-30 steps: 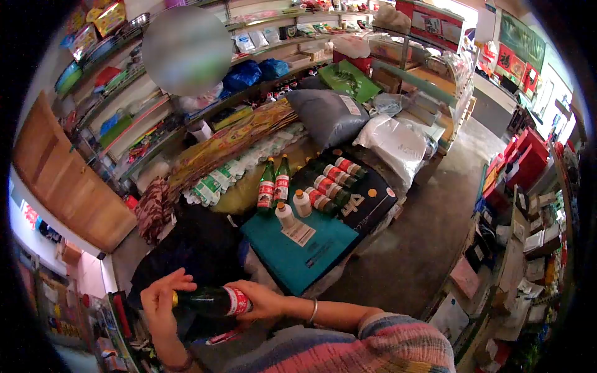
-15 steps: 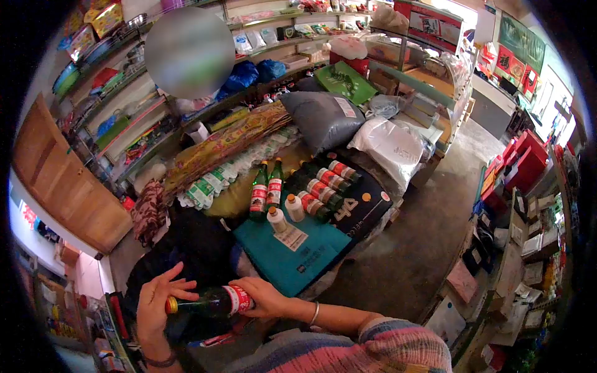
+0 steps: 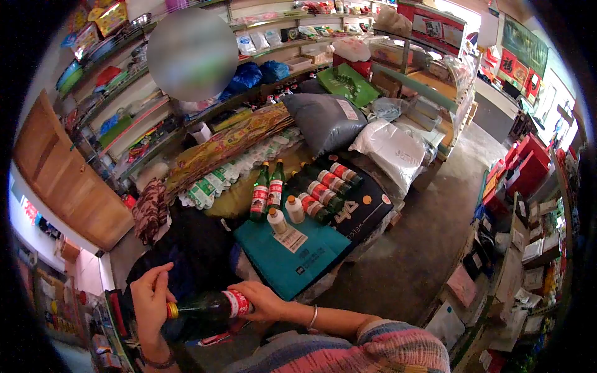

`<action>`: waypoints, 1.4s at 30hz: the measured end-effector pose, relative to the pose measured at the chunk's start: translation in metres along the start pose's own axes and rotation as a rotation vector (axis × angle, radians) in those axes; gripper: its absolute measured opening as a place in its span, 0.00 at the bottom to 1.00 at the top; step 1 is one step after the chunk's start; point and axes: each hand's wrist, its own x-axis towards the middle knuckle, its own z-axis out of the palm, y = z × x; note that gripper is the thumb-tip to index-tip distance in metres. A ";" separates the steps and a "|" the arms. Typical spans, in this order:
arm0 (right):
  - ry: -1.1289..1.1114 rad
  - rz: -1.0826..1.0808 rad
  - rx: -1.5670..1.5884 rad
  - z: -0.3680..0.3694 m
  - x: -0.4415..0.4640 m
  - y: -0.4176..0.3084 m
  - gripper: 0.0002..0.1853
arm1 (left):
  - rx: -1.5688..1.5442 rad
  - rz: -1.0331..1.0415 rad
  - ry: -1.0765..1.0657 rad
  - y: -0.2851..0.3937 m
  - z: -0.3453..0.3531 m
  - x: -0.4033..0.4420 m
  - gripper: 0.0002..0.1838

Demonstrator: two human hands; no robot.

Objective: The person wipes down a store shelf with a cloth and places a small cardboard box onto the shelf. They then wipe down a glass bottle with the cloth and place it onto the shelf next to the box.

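Observation:
Low in the head view, a green glass bottle (image 3: 208, 307) with a red-and-white label and yellow cap lies nearly level between my hands. My right hand (image 3: 262, 300) is wrapped round its labelled base end. My left hand (image 3: 151, 301) is closed at the cap end, its fingers drawn together against the cap. Beyond my hands, two similar green bottles (image 3: 259, 194) and two small white bottles (image 3: 277, 220) with orange caps are on a teal folder-like sheet (image 3: 305, 258). Several more labelled green bottles (image 3: 322, 193) lie in a row on a dark mat (image 3: 367, 214).
A grey stuffed bag (image 3: 326, 121) and a white plastic package (image 3: 392, 149) lie behind the bottles. Stocked shelves (image 3: 273, 46) line the back. A wooden door (image 3: 68, 174) stands left; a rack of goods (image 3: 522, 261) runs along the right beside the floor (image 3: 423, 230).
My left hand's spread fingers have come together at the bottle's cap. My right hand keeps its hold on the base, and the bottle has barely moved.

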 end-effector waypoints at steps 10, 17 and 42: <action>0.052 -0.045 0.083 0.003 -0.010 0.000 0.37 | -0.093 -0.007 -0.101 -0.012 0.003 0.015 0.12; 0.062 0.104 0.245 -0.008 -0.015 -0.008 0.38 | -0.738 0.217 0.000 -0.044 0.029 0.020 0.21; -0.213 0.218 0.663 0.016 -0.034 0.012 0.43 | -0.938 0.166 -0.426 -0.012 0.047 -0.013 0.48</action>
